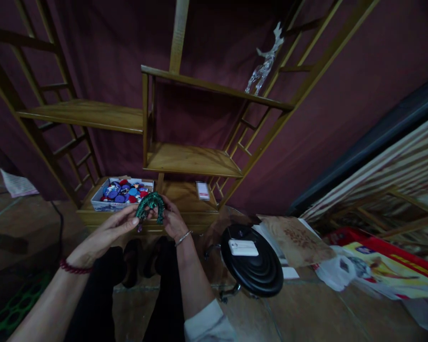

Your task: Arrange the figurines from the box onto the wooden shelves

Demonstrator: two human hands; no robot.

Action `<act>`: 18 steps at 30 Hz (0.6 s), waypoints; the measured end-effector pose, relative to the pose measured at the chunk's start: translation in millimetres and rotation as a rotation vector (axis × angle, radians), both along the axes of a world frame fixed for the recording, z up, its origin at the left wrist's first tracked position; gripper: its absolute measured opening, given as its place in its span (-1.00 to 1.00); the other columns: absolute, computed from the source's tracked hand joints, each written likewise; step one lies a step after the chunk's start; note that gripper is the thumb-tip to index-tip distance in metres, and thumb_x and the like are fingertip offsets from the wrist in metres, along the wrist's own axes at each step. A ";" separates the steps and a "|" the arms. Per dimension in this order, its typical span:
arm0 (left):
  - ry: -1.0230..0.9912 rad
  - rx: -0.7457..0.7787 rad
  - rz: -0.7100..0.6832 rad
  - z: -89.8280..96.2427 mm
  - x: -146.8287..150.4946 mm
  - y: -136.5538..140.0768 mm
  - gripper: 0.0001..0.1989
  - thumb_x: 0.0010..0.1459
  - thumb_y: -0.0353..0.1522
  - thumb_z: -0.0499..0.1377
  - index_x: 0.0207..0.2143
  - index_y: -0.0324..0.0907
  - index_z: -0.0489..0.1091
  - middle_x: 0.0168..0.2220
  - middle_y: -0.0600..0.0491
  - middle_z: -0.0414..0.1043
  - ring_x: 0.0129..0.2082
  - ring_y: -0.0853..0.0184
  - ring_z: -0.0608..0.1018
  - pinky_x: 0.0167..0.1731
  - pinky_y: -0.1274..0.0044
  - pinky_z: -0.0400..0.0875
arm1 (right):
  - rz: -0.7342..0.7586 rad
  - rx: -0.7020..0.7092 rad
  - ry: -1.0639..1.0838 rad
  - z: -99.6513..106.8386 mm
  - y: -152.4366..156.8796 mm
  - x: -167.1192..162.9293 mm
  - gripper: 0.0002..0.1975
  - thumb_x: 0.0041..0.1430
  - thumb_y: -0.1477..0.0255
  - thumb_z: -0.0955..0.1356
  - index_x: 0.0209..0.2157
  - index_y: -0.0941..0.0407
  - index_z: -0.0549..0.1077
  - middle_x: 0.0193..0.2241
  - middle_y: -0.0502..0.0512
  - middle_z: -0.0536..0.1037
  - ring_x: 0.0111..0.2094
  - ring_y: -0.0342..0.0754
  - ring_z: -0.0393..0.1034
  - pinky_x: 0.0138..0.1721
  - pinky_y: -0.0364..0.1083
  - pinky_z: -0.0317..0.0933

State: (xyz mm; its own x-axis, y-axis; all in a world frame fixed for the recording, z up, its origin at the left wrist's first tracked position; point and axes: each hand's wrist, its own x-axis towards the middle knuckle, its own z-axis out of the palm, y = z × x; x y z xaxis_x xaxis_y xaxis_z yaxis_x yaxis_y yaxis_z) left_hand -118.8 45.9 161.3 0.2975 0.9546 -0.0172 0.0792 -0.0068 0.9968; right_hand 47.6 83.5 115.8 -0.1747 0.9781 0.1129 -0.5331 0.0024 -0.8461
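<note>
Between both hands is a shiny dark green, scaly-looking curved figure (150, 207), bent like an arch, with a small purplish part hanging at its lower left. My left hand (126, 222), a dark red bead bracelet at the wrist, grips its left side with thumb and fingers. Its right end is held by my right hand (171, 219), which has a silver bangle at the wrist; those fingers are partly hidden behind the figure. Just beyond the hands, a box (109, 206) full of blue, purple and red small items sits on the low shelf (180, 192).
A wooden shelf unit (196, 159) stands against the dark red wall, with a clear deer figurine (264, 66) on an upper board. A small white-and-red card (202, 190) lies low down. To the right are a black round stool (251, 270) with a white phone-like object (243, 247), and packaging (388, 268).
</note>
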 end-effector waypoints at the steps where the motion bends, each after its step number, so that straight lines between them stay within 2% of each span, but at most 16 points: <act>1: -0.013 -0.001 0.000 0.2 -0.5 -1.1 -0.45 -0.14 -0.11 0.22 -0.08 -0.13 0.37 -0.09 -0.04 0.40 0.03 0.12 0.31 -0.04 0.38 0.24 | 0.008 0.003 -0.006 0.2 -0.2 -1.4 -0.58 -0.25 0.36 0.44 -0.23 0.09 0.43 -0.44 -0.04 0.50 -0.45 -0.15 0.37 -0.35 -0.15 0.30; 4: -0.061 0.015 -0.007 -0.7 -3.5 -2.7 -0.49 -0.10 -0.12 0.19 -0.08 -0.13 0.37 -0.08 -0.04 0.40 0.01 0.14 0.34 -0.06 0.39 0.27 | 0.026 0.017 -0.036 2.8 -1.2 -7.2 -0.58 -0.20 0.31 0.43 -0.21 0.10 0.42 -0.45 0.00 0.51 -0.46 -0.13 0.38 -0.39 -0.13 0.31; 7: -0.105 0.023 0.005 -1.4 -7.5 -3.1 -0.52 -0.06 -0.13 0.18 -0.08 -0.14 0.38 -0.09 -0.04 0.41 -0.03 0.15 0.38 -0.06 0.39 0.28 | -0.019 0.036 -0.075 8.8 -3.1 -14.3 -0.60 -0.20 0.30 0.44 -0.24 0.12 0.44 -0.43 0.03 0.51 -0.44 -0.13 0.38 -0.38 -0.14 0.31; 12: -0.139 0.032 0.075 0.9 -13.7 -6.4 -0.50 -0.07 -0.13 0.18 -0.07 -0.15 0.37 -0.05 -0.05 0.38 -0.04 0.15 0.39 -0.04 0.39 0.27 | -0.024 0.107 -0.168 22.9 -6.0 -25.0 -0.68 -0.14 0.32 0.42 -0.27 0.12 0.45 -0.42 0.02 0.51 -0.41 -0.11 0.39 -0.29 -0.10 0.29; 18: -0.181 0.028 0.201 7.5 -16.4 -12.8 -0.44 -0.13 -0.07 0.19 -0.08 -0.14 0.37 -0.04 -0.03 0.37 -0.04 0.14 0.40 -0.05 0.36 0.29 | -0.213 0.249 -0.286 25.4 0.2 -34.8 -0.61 -0.12 0.36 0.41 -0.16 0.07 0.42 -0.22 0.04 0.50 -0.21 -0.03 0.38 -0.14 -0.04 0.25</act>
